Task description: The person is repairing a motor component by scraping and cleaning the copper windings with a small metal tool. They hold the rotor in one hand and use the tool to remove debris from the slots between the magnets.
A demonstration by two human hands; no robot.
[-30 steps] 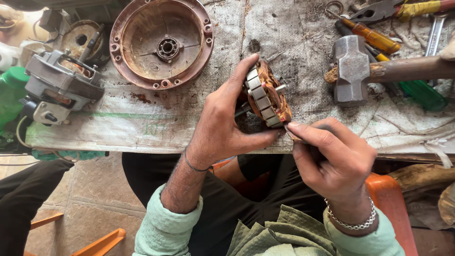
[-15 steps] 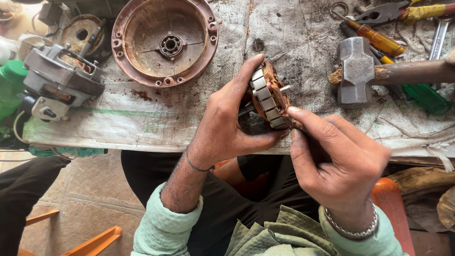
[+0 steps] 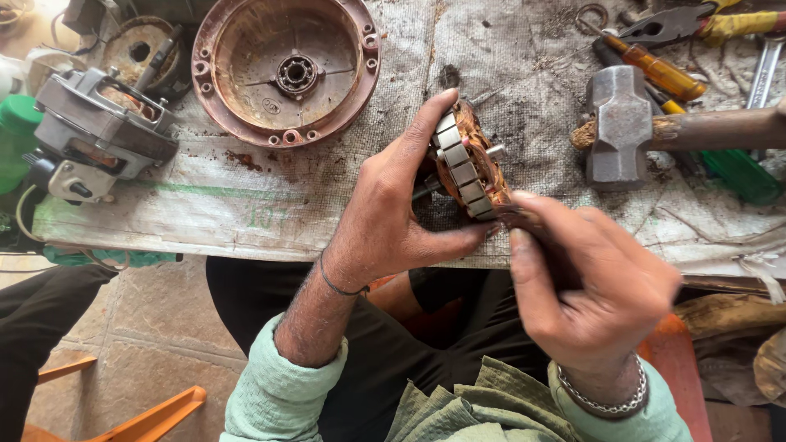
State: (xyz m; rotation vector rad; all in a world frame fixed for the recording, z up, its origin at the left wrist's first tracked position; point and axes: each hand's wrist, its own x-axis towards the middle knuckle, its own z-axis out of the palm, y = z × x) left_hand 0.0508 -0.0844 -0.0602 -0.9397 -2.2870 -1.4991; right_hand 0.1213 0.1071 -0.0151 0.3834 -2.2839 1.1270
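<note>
Gripping a copper-wound stator core [image 3: 467,164] between thumb and fingers, left hand [image 3: 393,213] curled around its lower left side, holding it tilted just above the near edge of the workbench [image 3: 246,221]. Pinching at the core's lower rim with right hand [image 3: 589,286], fingers closed tight and blurred; cannot tell what small thing, if any, sits between them. Judged from the parts as they lie: motor already taken apart, core out of its housing, windings under attention at one spot, reassembly not yet begun. Lying open at the far edge, left of centre: round rusty end bell [image 3: 286,69] with bearing in its middle. Resting toward the left edge: grey motor frame [image 3: 98,135], with a green bottle [image 3: 16,139] just beside it at the edge. Lying close to the right of the core: heavy hammer [image 3: 622,123], wooden handle running off toward the right edge. Scattered at the far right corner: orange-handled screwdriver [image 3: 647,65], green-handled screwdriver [image 3: 741,176], pliers [image 3: 679,24]. Nothing between the hands and the core; hammer head near enough to crowd a wider swing of the right hand.
</note>
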